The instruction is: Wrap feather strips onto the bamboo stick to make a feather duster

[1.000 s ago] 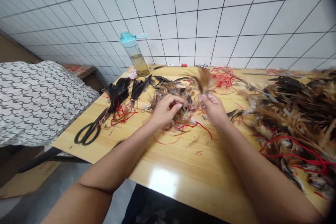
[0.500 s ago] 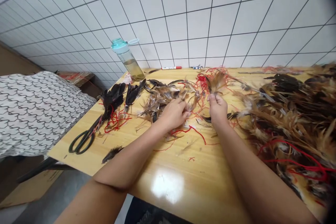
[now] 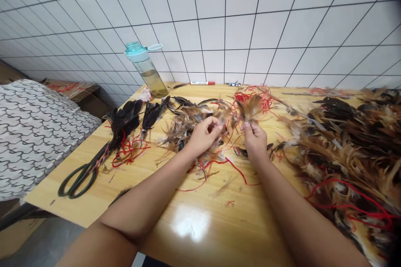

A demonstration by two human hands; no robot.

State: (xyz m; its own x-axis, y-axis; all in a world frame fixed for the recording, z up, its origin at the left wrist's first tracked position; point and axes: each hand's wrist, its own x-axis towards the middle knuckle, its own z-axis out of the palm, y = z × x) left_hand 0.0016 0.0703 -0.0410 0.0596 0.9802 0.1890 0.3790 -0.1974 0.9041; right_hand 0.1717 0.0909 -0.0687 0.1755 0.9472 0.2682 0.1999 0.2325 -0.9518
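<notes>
My right hand point(image 3: 256, 141) is closed around the base of a small bunch of brown feathers point(image 3: 251, 108), whose tips fan upward. To its left, my left hand point(image 3: 204, 134) pinches thumb and forefinger together on a light brown feather point(image 3: 224, 116). Just behind and beneath that hand lies a loose pile of brown and grey feathers point(image 3: 175, 131). A red string point(image 3: 235, 167) curls across the table in front of both hands. Behind the bunch sits a tangle of red string point(image 3: 265, 99).
Black-handled scissors point(image 3: 78, 181) lie at left beside black feather bundles point(image 3: 125, 119) and red string. A water bottle point(image 3: 150, 75), with its lid flipped back, stands near the tiled wall. A red marker point(image 3: 202, 83) lies along the wall. A big feather heap point(image 3: 354, 146) covers the table's right side.
My left hand has lifted slightly from the pile, with its finger and thumb now pinched on a feather. The right hand still grips its bunch. The view has shifted a little.
</notes>
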